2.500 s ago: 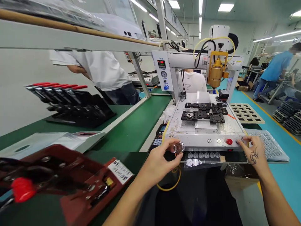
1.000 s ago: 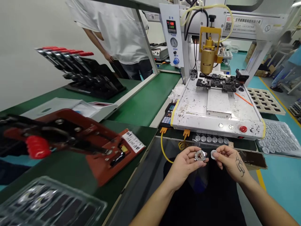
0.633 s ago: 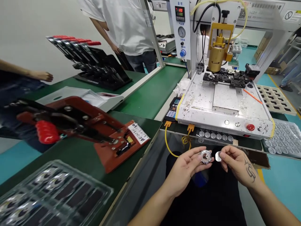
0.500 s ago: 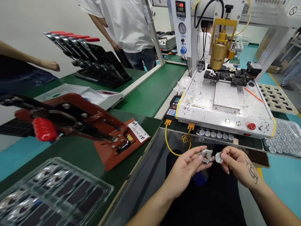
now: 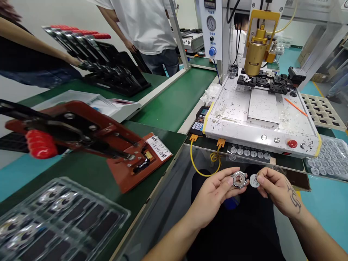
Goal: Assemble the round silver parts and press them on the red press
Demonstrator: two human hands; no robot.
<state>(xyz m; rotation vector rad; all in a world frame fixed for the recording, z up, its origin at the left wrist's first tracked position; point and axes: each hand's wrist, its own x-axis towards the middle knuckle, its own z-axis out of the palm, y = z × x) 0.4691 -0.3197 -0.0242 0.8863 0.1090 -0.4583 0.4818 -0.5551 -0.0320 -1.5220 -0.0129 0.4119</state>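
Over my lap, my left hand grips a shiny metal watch case by its edge, its round opening turned up towards me. My right hand pinches a thin, round, greyish disc with small printed marks, between thumb and fingers. The disc is just right of the watch case, with a narrow gap between them. What the print on the disc says is too small to read.
A white dispensing machine with a gold cylinder stands ahead. To the left are a red-handled toggle press and a clear tray with several metal cases. Sheets of round discs lie right. Two people stand behind the left bench.
My view has shifted slightly. The disc in my right hand has turned so more of its face shows. At the far left, a person's hand has reached the rack of red-handled tools.
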